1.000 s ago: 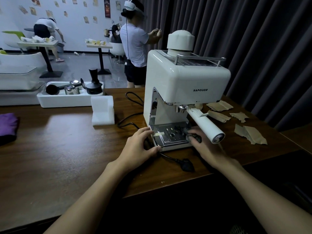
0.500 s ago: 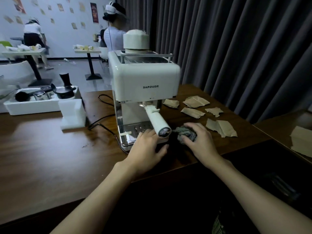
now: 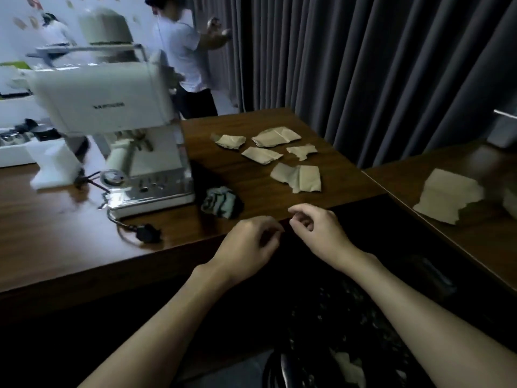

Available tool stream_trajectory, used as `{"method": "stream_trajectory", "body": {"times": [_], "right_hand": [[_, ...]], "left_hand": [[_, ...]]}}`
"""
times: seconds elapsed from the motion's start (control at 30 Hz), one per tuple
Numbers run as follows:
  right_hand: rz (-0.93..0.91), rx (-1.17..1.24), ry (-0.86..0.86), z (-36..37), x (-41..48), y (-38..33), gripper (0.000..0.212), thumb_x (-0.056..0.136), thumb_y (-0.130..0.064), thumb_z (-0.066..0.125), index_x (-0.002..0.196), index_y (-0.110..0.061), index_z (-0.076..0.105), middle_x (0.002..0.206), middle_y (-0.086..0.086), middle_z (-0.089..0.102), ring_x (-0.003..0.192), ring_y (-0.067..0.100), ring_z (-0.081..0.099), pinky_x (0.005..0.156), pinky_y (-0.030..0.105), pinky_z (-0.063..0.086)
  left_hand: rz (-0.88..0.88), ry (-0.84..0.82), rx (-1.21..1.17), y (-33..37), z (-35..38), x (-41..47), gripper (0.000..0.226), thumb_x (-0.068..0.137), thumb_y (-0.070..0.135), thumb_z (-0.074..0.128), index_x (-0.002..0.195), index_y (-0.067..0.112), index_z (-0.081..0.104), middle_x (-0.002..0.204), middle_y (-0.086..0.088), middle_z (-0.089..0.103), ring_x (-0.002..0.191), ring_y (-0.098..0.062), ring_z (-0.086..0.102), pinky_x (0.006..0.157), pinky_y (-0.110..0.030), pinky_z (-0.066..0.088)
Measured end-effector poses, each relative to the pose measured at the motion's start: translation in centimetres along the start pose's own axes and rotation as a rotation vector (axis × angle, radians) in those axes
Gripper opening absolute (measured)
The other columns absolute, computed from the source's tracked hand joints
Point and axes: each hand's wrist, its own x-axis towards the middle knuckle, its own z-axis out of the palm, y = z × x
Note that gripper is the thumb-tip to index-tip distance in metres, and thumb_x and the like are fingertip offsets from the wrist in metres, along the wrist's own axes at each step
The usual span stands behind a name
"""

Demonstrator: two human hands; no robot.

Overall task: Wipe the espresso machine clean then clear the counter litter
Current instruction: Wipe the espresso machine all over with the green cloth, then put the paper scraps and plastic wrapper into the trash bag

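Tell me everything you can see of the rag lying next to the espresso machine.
The rag is a small crumpled wad of soft fabric, pale grey-green with dark stripes or folds; the pattern is blurred. It lies bunched on the dark wooden counter, just right of the espresso machine, close to its base, though contact is unclear. Neither the left hand nor the right hand touches it; both hover near the counter's front edge, holding nothing.

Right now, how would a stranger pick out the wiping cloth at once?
Find the white espresso machine on the dark wooden counter. Just right of it lies a crumpled cloth. It alone is grey-green with dark stripes; the paper scraps beyond it are flat and tan.
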Motion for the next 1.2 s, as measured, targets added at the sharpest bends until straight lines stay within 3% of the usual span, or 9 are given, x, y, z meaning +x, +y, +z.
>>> {"method": "stream_trajectory", "body": {"times": [0.17, 0.27, 0.33, 0.5, 0.63, 0.73, 0.87, 0.97, 1.2], "right_hand": [[0.264, -0.014, -0.042, -3.3, -5.0, 8.9, 0.025, 0.095, -0.018, 0.06, 0.118, -0.015, 0.065, 0.097, -0.004, 0.065, 0.085, 0.006, 0.061, 0.066, 0.009, 0.044], [0.469, 0.047, -0.224, -4.6, -8.4, 14.0, 0.029, 0.099, -0.018, 0.055, 0.128, -0.016, 0.058, 0.11, 0.0, 0.06, 0.096, 0.014, 0.059, 0.066, 0.015, 0.047], [0.538, -0.007, -0.232, -4.5, -10.4, 16.8, 0.029, 0.098, -0.019, 0.056, 0.127, -0.02, 0.057, 0.117, 0.0, 0.057, 0.102, 0.016, 0.058, 0.074, 0.019, 0.048], [0.633, -0.15, -0.216, -2.9, -13.1, 20.5, 0.045, 0.098, -0.013, 0.055, 0.141, -0.014, 0.045, 0.143, 0.005, 0.036, 0.131, 0.024, 0.039, 0.092, 0.022, 0.036], [0.711, -0.159, -0.229, -2.3, -13.7, 22.3, 0.056, 0.096, -0.01, 0.057, 0.147, -0.016, 0.035, 0.149, 0.01, 0.033, 0.138, 0.03, 0.034, 0.106, 0.036, 0.036], [0.737, -0.148, -0.216, -2.5, -13.4, 22.6, 0.056, 0.096, -0.009, 0.056, 0.147, -0.017, 0.035, 0.149, 0.01, 0.037, 0.133, 0.029, 0.04, 0.102, 0.036, 0.039], [0.647, -0.302, -0.239, -4.0, -12.6, 21.7, 0.05, 0.098, -0.034, 0.054, 0.144, -0.022, 0.039, 0.15, 0.004, 0.036, 0.137, 0.032, 0.031, 0.107, 0.042, 0.023], [0.488, -0.397, -0.174, -5.6, -10.7, 19.2, 0.057, 0.093, -0.053, 0.053, 0.142, -0.026, 0.04, 0.143, -0.002, 0.041, 0.133, 0.028, 0.034, 0.105, 0.047, 0.024], [0.065, -0.586, -0.104, -9.7, -6.5, 11.3, 0.062, 0.09, -0.055, 0.055, 0.142, -0.027, 0.039, 0.138, -0.006, 0.045, 0.128, 0.02, 0.041, 0.104, 0.041, 0.032]], "left_hand": [[-0.173, -0.213, -0.053, -1.0, 9.2, 1.4, 0.016, 0.098, 0.026, 0.058, 0.11, 0.023, 0.068, 0.101, 0.01, 0.069, 0.092, -0.006, 0.064, 0.082, -0.031, 0.055], [-0.261, -0.376, -0.069, -3.5, 14.2, 1.2, 0.017, 0.099, 0.027, 0.059, 0.112, 0.017, 0.066, 0.109, 0.0, 0.067, 0.1, -0.019, 0.065, 0.086, -0.039, 0.055], [-0.328, -0.428, -0.029, -5.2, 17.4, 0.9, 0.023, 0.097, 0.032, 0.061, 0.114, 0.017, 0.065, 0.111, -0.003, 0.064, 0.103, -0.024, 0.064, 0.084, -0.037, 0.053], [-0.481, -0.395, 0.002, -7.1, 22.7, 0.1, 0.046, 0.089, 0.026, 0.072, 0.128, 0.007, 0.058, 0.119, -0.014, 0.065, 0.111, -0.031, 0.062, 0.085, -0.029, 0.046], [-0.546, -0.381, 0.005, -8.2, 24.4, -0.2, 0.031, 0.086, 0.02, 0.074, 0.114, 0.008, 0.071, 0.107, -0.011, 0.074, 0.105, -0.027, 0.068, 0.074, -0.022, 0.044], [-0.506, -0.349, -0.025, -7.8, 23.8, 0.1, 0.019, 0.089, 0.01, 0.068, 0.107, 0.006, 0.069, 0.105, -0.01, 0.071, 0.103, -0.03, 0.067, 0.077, -0.027, 0.047], [-0.385, -0.33, -0.032, -5.6, 20.9, 1.2, 0.018, 0.094, 0.015, 0.061, 0.111, 0.017, 0.064, 0.107, 0.0, 0.069, 0.103, -0.026, 0.067, 0.085, -0.04, 0.054], [-0.307, -0.296, -0.028, -3.5, 17.9, 2.9, 0.027, 0.097, 0.016, 0.061, 0.124, 0.015, 0.062, 0.119, -0.004, 0.069, 0.114, -0.024, 0.064, 0.093, -0.043, 0.053], [-0.083, -0.22, 0.122, 1.6, 11.9, 5.5, 0.033, 0.094, 0.027, 0.06, 0.127, 0.03, 0.063, 0.122, 0.009, 0.07, 0.112, -0.016, 0.065, 0.089, -0.04, 0.055]]}}
